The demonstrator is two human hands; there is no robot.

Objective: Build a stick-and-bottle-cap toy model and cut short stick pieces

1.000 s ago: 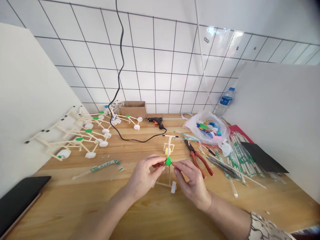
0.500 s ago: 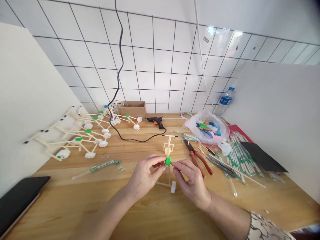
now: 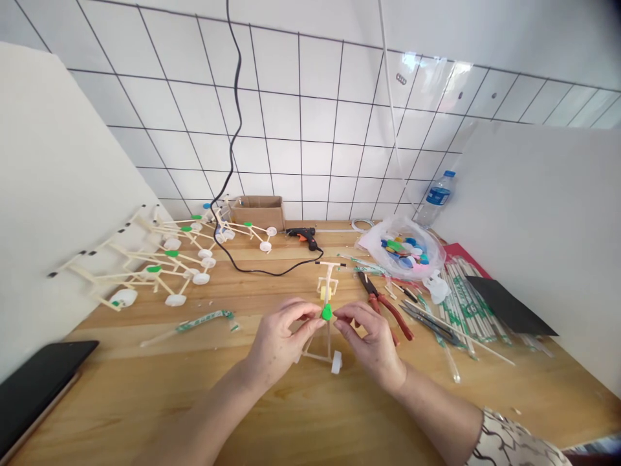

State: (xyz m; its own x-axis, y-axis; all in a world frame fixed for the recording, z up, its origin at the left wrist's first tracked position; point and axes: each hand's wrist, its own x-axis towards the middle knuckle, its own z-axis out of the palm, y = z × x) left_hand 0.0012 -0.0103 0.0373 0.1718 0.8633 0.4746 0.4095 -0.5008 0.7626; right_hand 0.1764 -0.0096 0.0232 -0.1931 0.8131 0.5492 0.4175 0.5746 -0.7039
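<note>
A small tricycle model (image 3: 328, 346) made of pale sticks stands on the table in front of me. It has black-tipped handlebars, a yellow front wheel (image 3: 326, 294) and a white rear wheel (image 3: 336, 362); my left hand partly covers its other rear side. On the middle of its frame sits a small green seat piece (image 3: 326, 312). My left hand (image 3: 281, 333) pinches the seat's left edge between thumb and forefinger. From the other side, my right hand (image 3: 369, 343) has its fingertips closed at the seat's right edge.
Several similar tricycles (image 3: 169, 254) stand at the left. Behind are a cardboard box (image 3: 259, 210) and a glue gun (image 3: 303, 236). To the right lie pliers (image 3: 385, 307), scissors (image 3: 431, 321), wrapped sticks (image 3: 468, 298) and a bag of bottle caps (image 3: 405, 249). A phone (image 3: 43, 395) lies front left.
The fingers of my right hand have curled in more tightly beside the green seat. The seat has turned slightly, while the tricycle stays in place.
</note>
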